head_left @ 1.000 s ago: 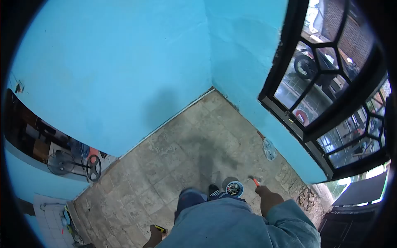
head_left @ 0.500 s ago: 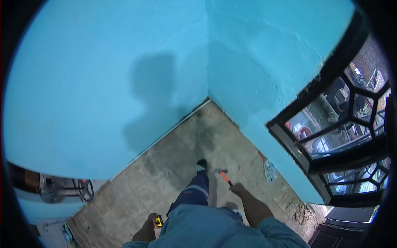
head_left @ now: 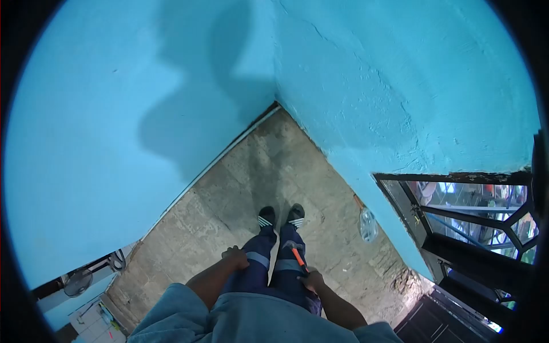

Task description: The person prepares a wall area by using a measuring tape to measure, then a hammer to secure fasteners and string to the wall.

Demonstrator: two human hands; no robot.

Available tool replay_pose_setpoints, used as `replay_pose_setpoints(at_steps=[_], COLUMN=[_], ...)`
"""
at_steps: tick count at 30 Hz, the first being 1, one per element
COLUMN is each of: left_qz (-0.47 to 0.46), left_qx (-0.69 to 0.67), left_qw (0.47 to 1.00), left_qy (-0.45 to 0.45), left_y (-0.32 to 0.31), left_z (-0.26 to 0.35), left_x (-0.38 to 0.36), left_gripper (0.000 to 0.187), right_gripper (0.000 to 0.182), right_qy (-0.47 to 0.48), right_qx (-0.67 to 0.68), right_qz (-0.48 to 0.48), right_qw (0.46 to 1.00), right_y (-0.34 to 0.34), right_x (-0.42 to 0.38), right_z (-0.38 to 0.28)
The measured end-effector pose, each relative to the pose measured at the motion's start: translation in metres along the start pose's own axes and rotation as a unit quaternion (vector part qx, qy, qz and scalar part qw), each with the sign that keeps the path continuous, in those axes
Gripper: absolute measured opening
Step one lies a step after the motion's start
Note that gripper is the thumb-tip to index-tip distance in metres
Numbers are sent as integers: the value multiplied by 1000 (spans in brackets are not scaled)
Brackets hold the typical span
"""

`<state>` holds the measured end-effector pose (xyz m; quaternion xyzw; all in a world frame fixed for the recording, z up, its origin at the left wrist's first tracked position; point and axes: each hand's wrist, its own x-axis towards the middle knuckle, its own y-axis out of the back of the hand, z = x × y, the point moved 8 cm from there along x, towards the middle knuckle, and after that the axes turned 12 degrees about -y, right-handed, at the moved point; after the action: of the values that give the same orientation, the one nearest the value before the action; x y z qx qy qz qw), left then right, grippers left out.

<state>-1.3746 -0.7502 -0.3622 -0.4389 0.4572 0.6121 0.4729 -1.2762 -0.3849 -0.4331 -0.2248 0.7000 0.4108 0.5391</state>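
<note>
My right hand [head_left: 313, 281] is closed around the black handle end of a hammer [head_left: 299, 258] with an orange shaft. The hammer's dark head lies over my right knee, its handle slanting down to my hand. My left hand [head_left: 235, 257] is beside my left thigh, back up with fingers bent; whatever it holds, if anything, is hidden. Both feet, in dark striped sandals, stand side by side on the concrete floor [head_left: 211, 200].
Blue walls [head_left: 114, 126] meet in a corner ahead. A clear plastic bottle [head_left: 368, 224] lies by the right wall. Further right is a dark-framed glass door [head_left: 420, 220]. A round fan [head_left: 78, 282] shows at lower left, and rubble [head_left: 407, 281] at lower right.
Both feet now show side by side. My left hand has risen forward, and the yellow tape measure seen in it is out of sight. The hammer has shifted over my leg, and the view has tilted.
</note>
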Motion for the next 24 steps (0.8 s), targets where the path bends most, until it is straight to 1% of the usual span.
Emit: replay_pose_setpoints(at_steps=[1, 2, 3, 4, 6, 9, 10, 11, 12, 13, 14, 15, 16, 17, 18, 19, 20, 21, 22, 24], left_qz=[-1, -6, 16, 29, 57, 113, 97, 57, -20, -62, -148, -232, -264, -269, -264, -219, -302, -400, -444, -519], left_qx=[-5, -8, 6, 23, 56, 119, 133, 168, 202, 205, 76, -53, -91, -92, -72, 5, 63, 121, 191, 319], left_qw=[1000, 1000, 1000, 999, 995, 983, 984, 982, 977, 974, 977, 953, 934, 926, 920, 923, 886, 853, 806, 689], left_qy=[-1, -4, -27, -35, -57, -81, -73, -73, -63, -80, -137, -187, -223, -247, -280, -316, -348, -312, -343, -391], left_y=[-14, -22, -22, -13, 7, 26, 44, 61, 65, 67, 44, 14, 1, -3, 10, 17, -9, -28, -38, -52], left_z=[-3, -2, 0, 6, 21, 18, 21, 21, 6, -9, -42, -66, -70, -65, -39, -26, -34, -42, -51, -74], left_x=[21, 27, 35, 35, 28, 33, 20, 8, 4, -4, -1, -6, -21, -31, -37, -31, -10, 4, 17, 38], left_gripper=[59, 58, 51, 48, 43, 36, 35, 32, 29, 28, 26, 25, 21, 19, 19, 21, 23, 27, 29, 33], right_gripper=[65, 61, 56, 52, 42, 40, 34, 28, 23, 19, 15, 11, 10, 12, 14, 15, 17, 22, 24, 31], right_qy=[-15, -36, -53, -68, -76, -51, -76, -100, -123, -118, -111, -105, -111, -64, -18, -6, 6, -4, -14, -33], right_qx=[26, 55, 22, -11, -66, -10, 80, 171, 263, 254, 247, 242, 181, 178, 172, 172, 173, 156, 172, 196], right_qz=[-6, -13, -45, -77, -100, -168, -214, -260, -300, -306, -310, -312, -340, -308, -269, -239, -209, -170, -158, -138], right_qw=[1000, 998, 997, 995, 990, 984, 970, 945, 909, 910, 912, 913, 916, 933, 947, 956, 963, 973, 972, 970], right_y=[-13, -15, -16, 10, 23, 40, 47, 57, 63, 72, 84, 94, 96, 87, 72, 64, 57, 51, 53, 66], right_x=[25, 20, 23, 19, 29, 36, 29, 9, -15, -39, -64, -87, -107, -106, -105, -97, -88, -75, -58, -9], right_z=[11, 14, 18, -3, -5, 8, 17, 20, 22, 22, 20, 15, 10, 10, 10, 3, -8, -15, -25, -39])
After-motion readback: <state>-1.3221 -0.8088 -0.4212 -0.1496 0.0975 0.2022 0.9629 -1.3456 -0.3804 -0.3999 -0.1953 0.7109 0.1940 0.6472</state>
